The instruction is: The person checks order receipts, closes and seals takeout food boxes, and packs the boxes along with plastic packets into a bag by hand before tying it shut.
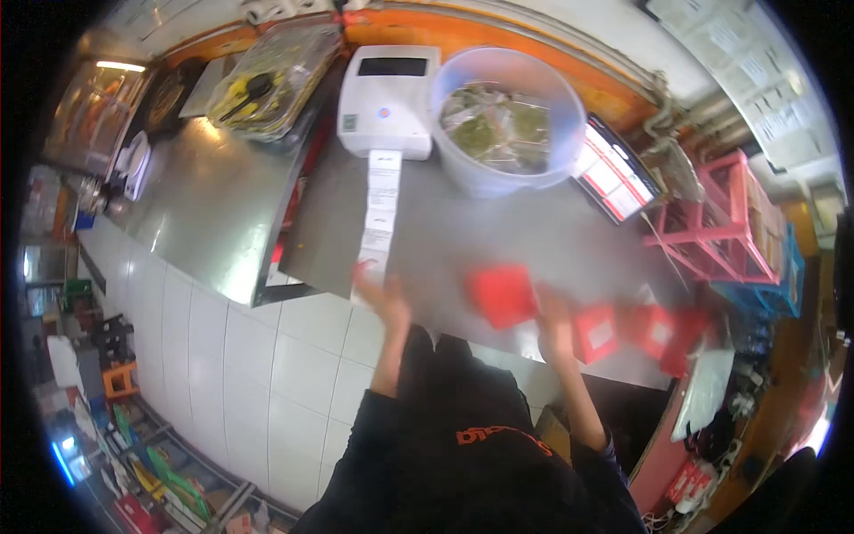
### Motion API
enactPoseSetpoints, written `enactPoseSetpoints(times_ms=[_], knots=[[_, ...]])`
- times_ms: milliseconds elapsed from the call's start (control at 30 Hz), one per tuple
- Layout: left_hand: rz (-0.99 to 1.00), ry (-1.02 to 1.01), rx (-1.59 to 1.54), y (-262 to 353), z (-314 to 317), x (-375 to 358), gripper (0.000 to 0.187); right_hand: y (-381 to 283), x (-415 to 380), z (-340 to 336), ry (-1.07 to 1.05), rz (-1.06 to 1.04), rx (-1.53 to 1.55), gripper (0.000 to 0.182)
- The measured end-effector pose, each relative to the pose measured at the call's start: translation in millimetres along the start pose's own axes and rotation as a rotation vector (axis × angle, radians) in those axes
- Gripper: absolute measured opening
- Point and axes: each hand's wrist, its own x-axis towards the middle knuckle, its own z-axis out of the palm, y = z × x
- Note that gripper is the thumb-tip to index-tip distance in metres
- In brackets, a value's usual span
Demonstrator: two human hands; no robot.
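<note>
A long strip of white printed labels runs out of a white label printer toward me. My left hand has its fingertips on the strip's lower end, closed on it, though blurred. A red packet, smeared by motion, is at the front of the metal counter. My right hand is just to its right, with fingers too blurred to show whether they grip it. Farther right lie several more red packets, among them one red packet with a white label.
Behind the packets stands a translucent tub of bagged green contents. A tablet screen leans beside it. A pink crate is at the right, a wrapped tray at the back left. The counter's front edge is close to my body.
</note>
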Motion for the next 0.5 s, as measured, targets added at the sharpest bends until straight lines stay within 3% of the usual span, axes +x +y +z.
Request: enactPoseSetpoints(times_ms=[67,100,167,267,300,367,400,433,500], knots=[[-0.309,0.225,-0.035,-49.9,-37.4,10.2,0.052,-32.8,5.5,-2.9,0.142,0.033,0.022,0.042],[-0.314,0.233,-0.026,-64.4,-49.8,5.4,0.052,-48.0,7.2,7.5,0.132,0.029,0.027,0.042],[-0.732,-0.061,-0.478,-88.6,-70.5,-7.6,0.054,-78.9,13.9,28.8,-0.027,-0.042,0.29,0.039],[-0.817,-0.662,-0.332,-107.7,-91.7,-31.8,0.045,-115.8,26.0,71.1,-0.154,-0.07,0.341,0.044],[-0.807,-0.807,-0.309,-77.7,-96.9,-29.9,0.041,-117.6,26.9,91.1,-0.256,0.014,0.434,0.051],[-0.91,-0.869,-0.534,-19.1,-113.6,-15.6,0.041,-129.9,31.6,101.5,-0.36,0.096,0.524,0.059],[-0.997,-0.837,-0.745,6.7,-120.2,-6.2,0.042,-141.1,35.1,96.8,-0.512,0.248,0.72,0.066],[-0.995,-0.831,-0.747,16.4,-124.1,1.2,0.042,-149.8,37.0,95.5,-0.662,0.406,0.913,0.073],[-0.856,-0.786,-0.68,28.3,-130.1,18.7,0.041,-156.6,27.7,100.7,-0.564,0.355,1.012,0.075]])
